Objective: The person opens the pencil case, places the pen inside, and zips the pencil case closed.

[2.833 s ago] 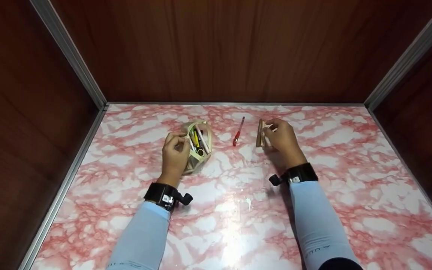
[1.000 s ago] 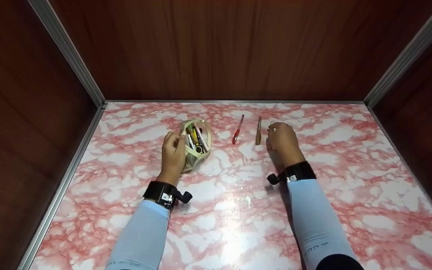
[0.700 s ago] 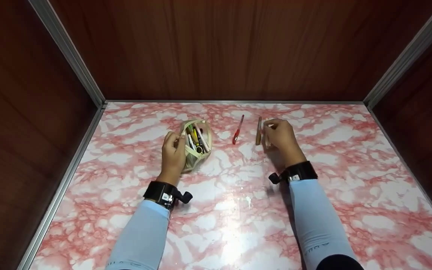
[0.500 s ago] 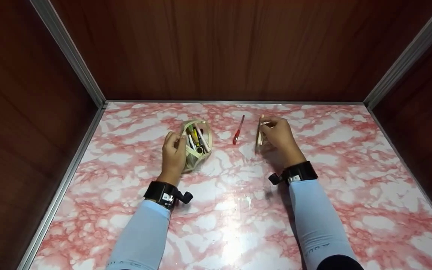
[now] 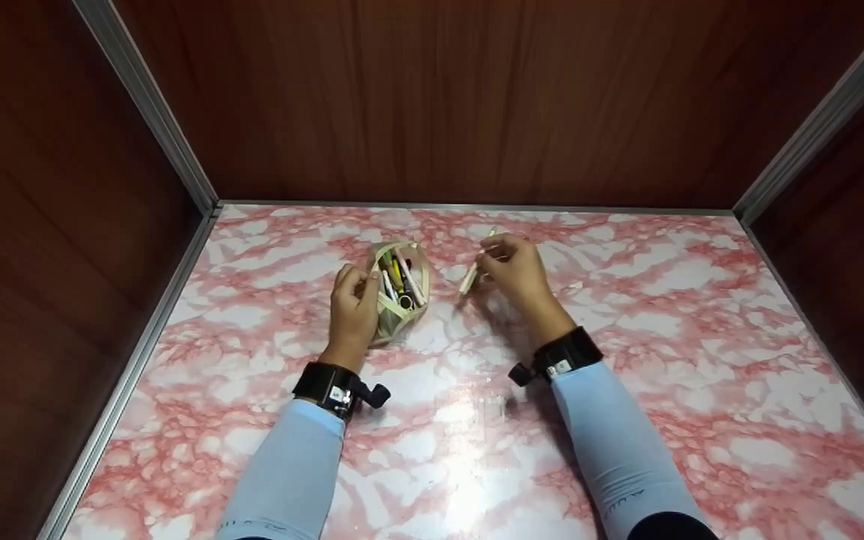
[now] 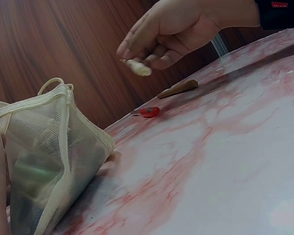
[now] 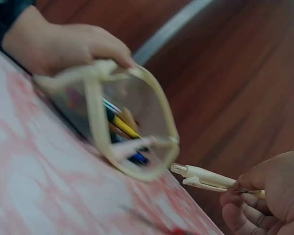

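A cream mesh pencil pouch stands on the table with its mouth open. Several pens and markers, a yellow one among them, are inside. My left hand grips the pouch's left rim. Right of the pouch, my right hand pinches a cream click pen between thumb and fingers, raised off the table, its clip and button end toward the pouch. Under that hand lie a red pen and a brown pen, both largely hidden in the head view.
The table has a red-and-white marbled top. Dark wood panels stand at its back and sides, with metal strips at the corners. A small white speck shows right of my right hand.
My right hand has picked up the cream pen from beside the brown pen and carried it left, over the red pen. My left hand stays at the pouch rim.
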`<state>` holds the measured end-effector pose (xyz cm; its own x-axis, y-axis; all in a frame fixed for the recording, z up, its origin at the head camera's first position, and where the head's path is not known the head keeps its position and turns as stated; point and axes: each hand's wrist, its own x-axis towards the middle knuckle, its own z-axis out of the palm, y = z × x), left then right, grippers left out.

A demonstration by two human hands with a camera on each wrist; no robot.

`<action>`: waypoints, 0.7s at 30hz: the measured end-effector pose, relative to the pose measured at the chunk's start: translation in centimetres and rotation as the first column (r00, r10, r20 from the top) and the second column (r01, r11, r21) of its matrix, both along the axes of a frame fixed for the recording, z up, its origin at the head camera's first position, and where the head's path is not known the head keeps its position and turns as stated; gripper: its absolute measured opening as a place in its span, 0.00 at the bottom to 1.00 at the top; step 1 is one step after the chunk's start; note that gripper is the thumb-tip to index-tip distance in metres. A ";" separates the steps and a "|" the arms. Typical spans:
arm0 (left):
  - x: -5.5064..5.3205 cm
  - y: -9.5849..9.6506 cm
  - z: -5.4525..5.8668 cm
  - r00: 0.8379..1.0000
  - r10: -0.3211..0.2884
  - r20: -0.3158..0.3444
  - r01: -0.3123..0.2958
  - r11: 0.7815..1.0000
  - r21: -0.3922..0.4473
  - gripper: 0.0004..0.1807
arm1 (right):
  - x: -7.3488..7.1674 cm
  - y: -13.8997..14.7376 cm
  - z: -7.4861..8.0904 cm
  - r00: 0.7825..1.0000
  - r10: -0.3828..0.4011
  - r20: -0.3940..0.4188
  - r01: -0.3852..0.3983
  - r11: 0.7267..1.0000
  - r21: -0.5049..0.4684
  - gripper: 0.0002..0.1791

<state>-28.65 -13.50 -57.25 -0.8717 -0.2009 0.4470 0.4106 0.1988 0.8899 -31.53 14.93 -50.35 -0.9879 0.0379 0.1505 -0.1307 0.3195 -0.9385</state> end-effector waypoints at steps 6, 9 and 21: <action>0.0 0.0 -0.1 1.000 0.003 0.000 -0.003 1.000 -0.001 0.13 | 0.3 -5.2 -0.7 0.998 0.056 0.006 -0.056 0.997 0.056 0.14; 0.0 0.1 -0.1 1.000 -0.004 0.009 0.003 1.000 0.011 0.12 | 0.2 -7.4 -1.1 0.997 0.076 0.007 -0.077 0.994 0.076 0.14; 0.1 -0.1 -0.2 1.000 0.008 0.028 -0.008 1.000 -0.001 0.10 | 0.7 -12.3 -1.1 0.973 0.229 -0.020 -0.218 0.947 0.236 0.06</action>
